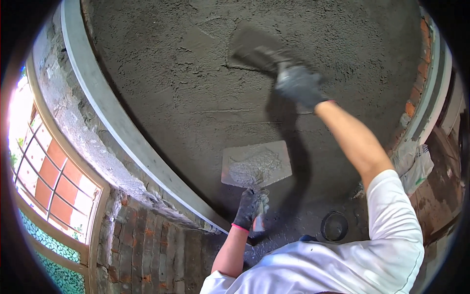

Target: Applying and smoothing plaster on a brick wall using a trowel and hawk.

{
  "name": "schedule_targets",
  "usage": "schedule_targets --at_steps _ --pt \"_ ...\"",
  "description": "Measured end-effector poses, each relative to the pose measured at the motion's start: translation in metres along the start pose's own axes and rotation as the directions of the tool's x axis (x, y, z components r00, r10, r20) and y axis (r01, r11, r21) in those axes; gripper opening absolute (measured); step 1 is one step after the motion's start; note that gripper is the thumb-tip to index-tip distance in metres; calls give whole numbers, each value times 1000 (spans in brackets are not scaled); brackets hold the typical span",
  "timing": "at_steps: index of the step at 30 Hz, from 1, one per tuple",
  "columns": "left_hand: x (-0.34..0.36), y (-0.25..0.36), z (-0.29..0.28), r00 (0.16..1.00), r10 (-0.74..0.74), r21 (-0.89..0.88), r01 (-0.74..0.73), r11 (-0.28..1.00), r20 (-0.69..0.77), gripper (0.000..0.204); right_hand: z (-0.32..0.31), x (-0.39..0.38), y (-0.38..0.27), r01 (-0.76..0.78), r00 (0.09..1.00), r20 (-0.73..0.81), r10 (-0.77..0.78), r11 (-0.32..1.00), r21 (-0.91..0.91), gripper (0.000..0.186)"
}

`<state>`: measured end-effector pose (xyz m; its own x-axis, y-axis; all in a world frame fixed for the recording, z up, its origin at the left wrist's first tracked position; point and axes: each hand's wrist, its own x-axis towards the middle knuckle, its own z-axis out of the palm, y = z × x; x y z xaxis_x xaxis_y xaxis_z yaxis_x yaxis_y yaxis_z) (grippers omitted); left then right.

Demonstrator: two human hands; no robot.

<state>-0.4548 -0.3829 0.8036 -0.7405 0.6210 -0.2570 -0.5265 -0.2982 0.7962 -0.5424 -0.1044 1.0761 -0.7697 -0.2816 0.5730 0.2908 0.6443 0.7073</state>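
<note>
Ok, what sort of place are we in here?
Probably a room being built or renovated: a rough mortar-coated wall, exposed brickwork at lower left, and a mortar-loaded board in the left hand all suggest it.

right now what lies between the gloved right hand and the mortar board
In the head view, no object shows between the right hand and mortar board: just grey coated wall, partly under a dark shadow.

The trowel (252,47) and the right hand (299,85) were blurred, with the trowel's handle largely hidden in that hand's grip. Wet mortar (257,167) covered the middle of the board (282,150), and the left hand (248,208) hid most of its handle. The dark rim cut off the window (59,169) at left; the lower edge cropped the white shirt (338,269).
</note>
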Motion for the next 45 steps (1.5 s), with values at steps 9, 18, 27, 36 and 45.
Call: schedule_targets --at_steps 9,18,27,36,45 --pt "24 -1 22 994 -4 -32 7 999 106 13 -21 71 34 -209 967 102 232 500 840 24" --pt "-1 -1 -5 998 57 12 -57 998 -31 14 14 1 101 -346 918 275 286 239 907 17" --pt "-9 8 -3 998 -17 -49 20 999 61 10 9 -3 48 153 972 -178 -156 988 -29 36" --pt "-3 3 -2 999 21 -64 -19 998 28 14 -9 42 143 -151 925 -328 189 979 140 40" --pt "10 8 1 999 -4 41 2 999 33 12 -27 60 11 444 883 -175 -436 896 5 25"
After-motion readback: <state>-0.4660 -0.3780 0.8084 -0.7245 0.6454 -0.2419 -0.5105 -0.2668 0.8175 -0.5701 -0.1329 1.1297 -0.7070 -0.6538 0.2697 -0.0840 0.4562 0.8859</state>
